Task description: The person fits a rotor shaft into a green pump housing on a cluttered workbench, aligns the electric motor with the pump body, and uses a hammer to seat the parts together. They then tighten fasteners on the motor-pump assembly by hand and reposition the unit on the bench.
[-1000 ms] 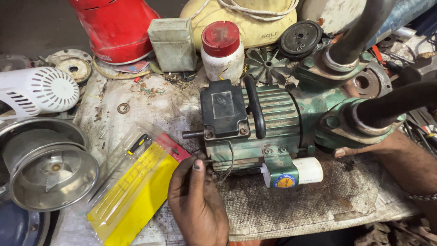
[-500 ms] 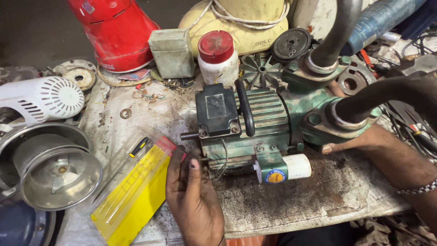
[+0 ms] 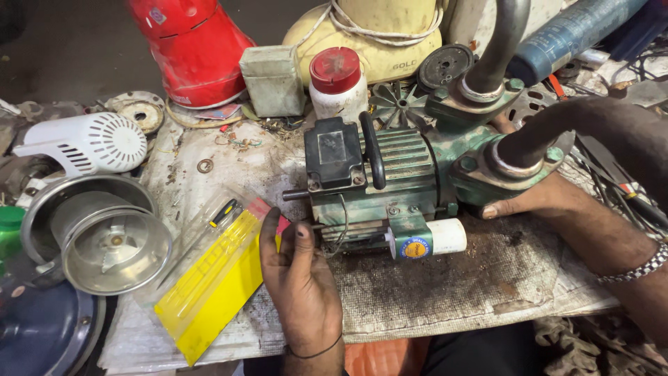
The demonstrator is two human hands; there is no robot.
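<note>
The left hand (image 3: 300, 278), fingers loosely spread, touches the wires at the near end of the green motor pump (image 3: 390, 177) on the counter (image 3: 445, 292), while the right hand (image 3: 529, 202) lies flat, bracing its far side, the black terminal box (image 3: 334, 153) closed.

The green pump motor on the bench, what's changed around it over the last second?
The left hand moved up from below the motor, its fingertips now at the thin rod by the shaft end. The right hand stayed under the pump flange; the yellow package stayed put.
</note>
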